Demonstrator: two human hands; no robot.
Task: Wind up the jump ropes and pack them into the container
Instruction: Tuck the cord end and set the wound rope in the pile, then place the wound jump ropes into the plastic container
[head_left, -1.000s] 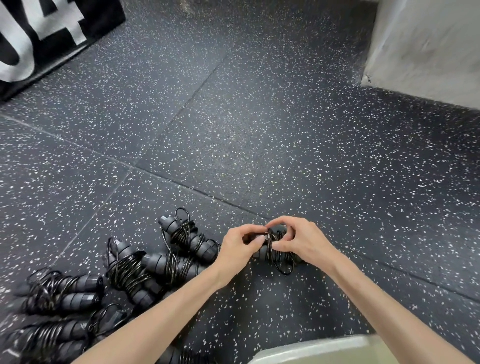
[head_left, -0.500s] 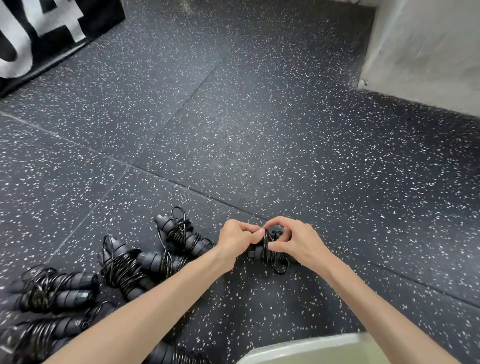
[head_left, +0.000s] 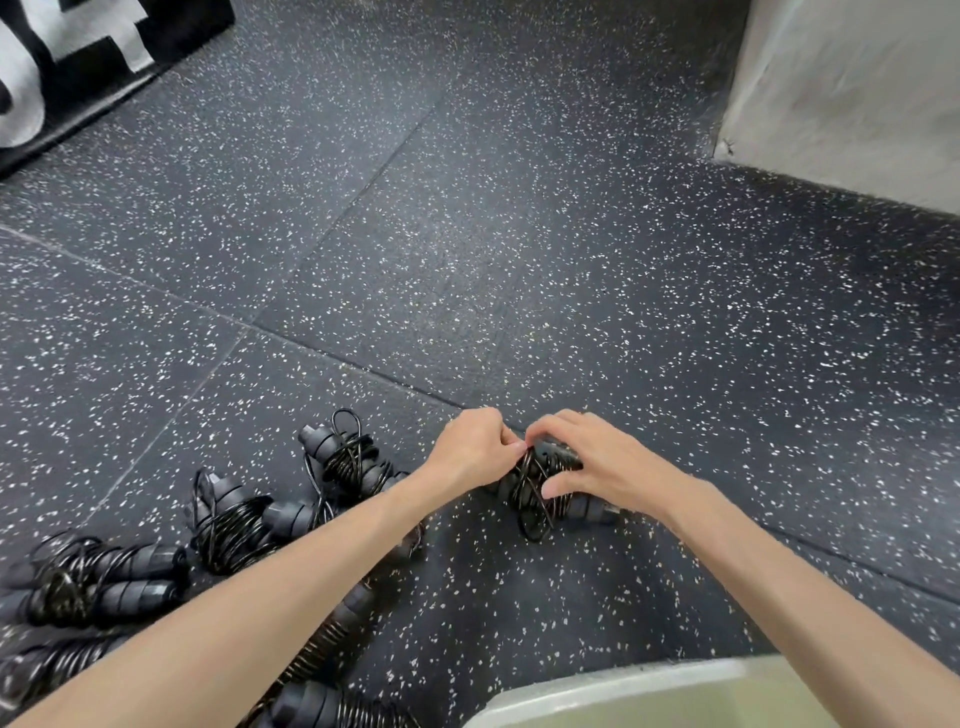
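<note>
Jump rope (head_left: 545, 483): springy cord, stiff handles, pinched by left hand (head_left: 475, 454) at the coil, gripped by right hand (head_left: 605, 465) across handles, just above floor (head_left: 519, 260). Best held by handles. Wound bundles (head_left: 228, 525) left; container (head_left: 623, 691) near.

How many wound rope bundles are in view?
7 at least: one bundle gripped by left hand and right hand; six on the floor left of them: farthest, next, left edge, bottom-left corner, beside the forearm, bottom edge. The forearm may hide more.
</note>
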